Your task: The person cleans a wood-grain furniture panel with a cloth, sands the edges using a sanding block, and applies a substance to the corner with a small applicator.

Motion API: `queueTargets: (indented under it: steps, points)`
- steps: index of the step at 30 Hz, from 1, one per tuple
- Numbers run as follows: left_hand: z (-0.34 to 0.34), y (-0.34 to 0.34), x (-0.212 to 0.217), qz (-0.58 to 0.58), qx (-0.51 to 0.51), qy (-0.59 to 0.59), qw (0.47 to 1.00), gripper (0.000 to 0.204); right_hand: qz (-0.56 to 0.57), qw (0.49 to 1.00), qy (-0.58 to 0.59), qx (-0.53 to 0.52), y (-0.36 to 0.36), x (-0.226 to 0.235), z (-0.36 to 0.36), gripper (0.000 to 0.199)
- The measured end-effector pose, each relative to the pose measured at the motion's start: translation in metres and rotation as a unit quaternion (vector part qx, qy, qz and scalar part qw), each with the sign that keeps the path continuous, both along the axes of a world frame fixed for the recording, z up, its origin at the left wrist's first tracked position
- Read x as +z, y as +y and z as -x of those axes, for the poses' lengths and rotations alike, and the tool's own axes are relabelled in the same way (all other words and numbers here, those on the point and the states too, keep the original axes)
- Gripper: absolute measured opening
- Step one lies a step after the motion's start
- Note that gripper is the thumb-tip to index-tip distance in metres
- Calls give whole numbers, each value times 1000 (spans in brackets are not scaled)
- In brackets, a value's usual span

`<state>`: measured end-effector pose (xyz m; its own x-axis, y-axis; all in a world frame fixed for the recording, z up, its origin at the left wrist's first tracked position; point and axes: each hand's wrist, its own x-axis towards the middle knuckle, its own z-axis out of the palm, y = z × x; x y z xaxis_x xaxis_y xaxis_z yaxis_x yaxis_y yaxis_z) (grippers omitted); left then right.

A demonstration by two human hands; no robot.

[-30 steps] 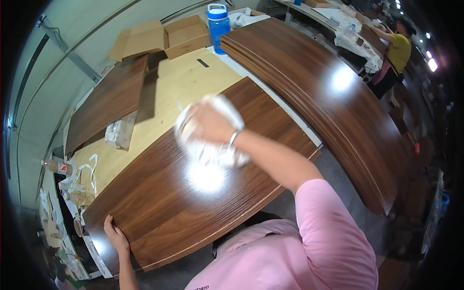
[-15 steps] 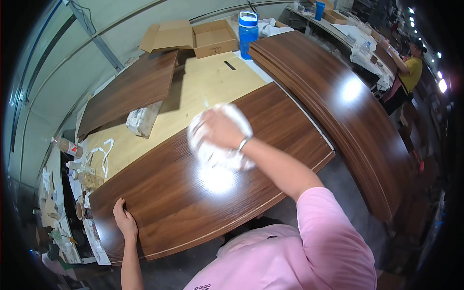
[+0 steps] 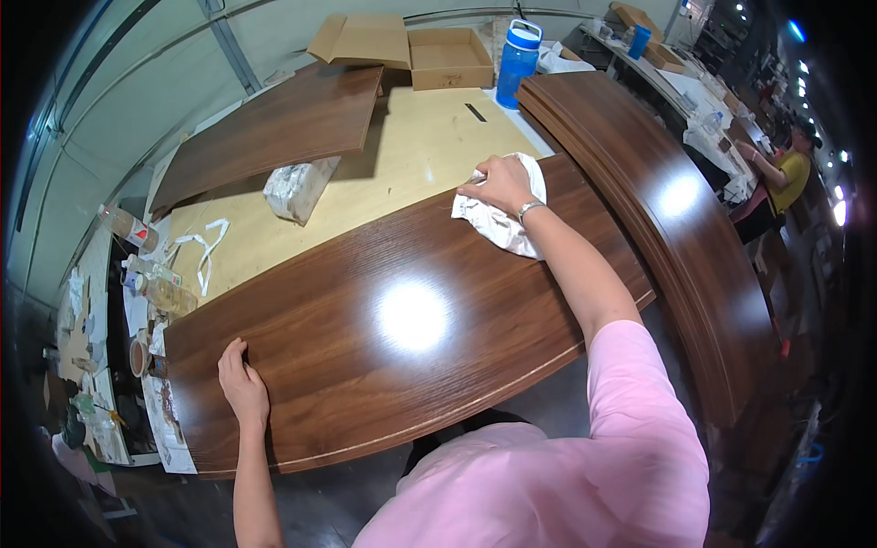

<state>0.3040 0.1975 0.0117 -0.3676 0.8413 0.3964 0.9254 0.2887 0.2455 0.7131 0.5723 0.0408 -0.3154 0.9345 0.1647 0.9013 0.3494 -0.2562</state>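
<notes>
A long, dark brown wood-grain panel (image 3: 347, 374) with a curved near edge lies across the worktable in front of me. My right hand (image 3: 505, 187) presses a white cloth (image 3: 493, 228) onto its far right part, fingers bent over the bunched fabric. Toward the panel's left end rests my left hand (image 3: 245, 388), holding nothing, its fingers extended on the surface with small gaps between them. A bright light reflects off the panel between the two hands.
A stack of brown panels (image 3: 630, 183) stands on the right. Behind lies another panel (image 3: 274, 119), propped on a wrapped block (image 3: 300, 190). A blue bottle (image 3: 518, 68) and an open cardboard box (image 3: 449, 62) stand at the back. Plastic bottles (image 3: 167, 294) line the left. A person (image 3: 781, 178) works far right.
My right hand has slid the white cloth to the right and away along the panel, toward its far right corner. My left hand stays near the left end. The view has shifted slightly.
</notes>
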Motion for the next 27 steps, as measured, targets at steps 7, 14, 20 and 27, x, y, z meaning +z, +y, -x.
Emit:
queueTargets:
  steps: [7, 14, 20, 27]
  points:
    - [-4, 1, 3, -1, 10, -10, 1000, 35, 185, 971, 148, -44, 17, 7, -2, 24]
    - [-5, 2, 3, 2, 15, -17, 1000, 35, 240, 959, 148, 11, 42, -7, -6, 24]
    - [-7, 2, 5, 11, 20, -15, 1000, 35, 250, 931, 265, 23, 49, -26, -10, 13]
    - [-7, 2, 5, 10, 20, -12, 1000, 34, 261, 940, 218, 10, 46, -17, -4, 24]
